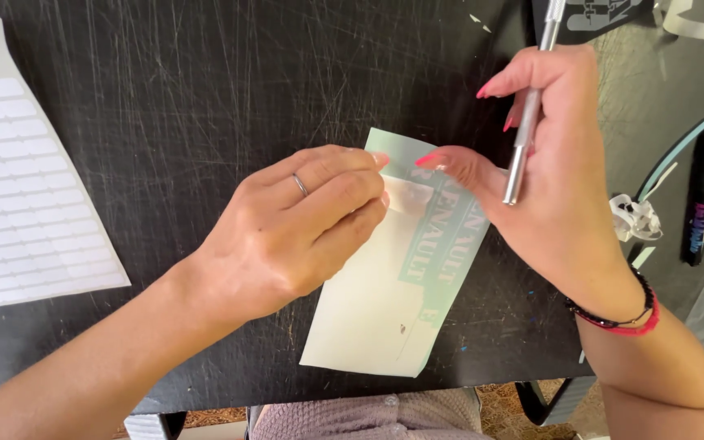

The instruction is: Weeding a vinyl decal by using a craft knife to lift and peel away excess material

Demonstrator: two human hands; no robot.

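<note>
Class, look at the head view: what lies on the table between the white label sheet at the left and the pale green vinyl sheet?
Only the person's left hand and forearm cross that stretch of scratched black table between label sheet and vinyl sheet.

Left hand [303, 224]: fingertips cover the sticker sheet's [380, 314] upper left; grip beneath not visible. Ring partly hidden between fingers.
Right hand [552, 175]: palm faces away; tool [529, 114] runs behind the fingers, top cut by the upper edge, tip type too small to tell.
Label sheet [22, 187], far left of left hand: cut by left edge.
Pen [700, 200], right of right hand: lettering blurred.
Scraps [635, 218] beside the right wrist: shape unclear.
</note>
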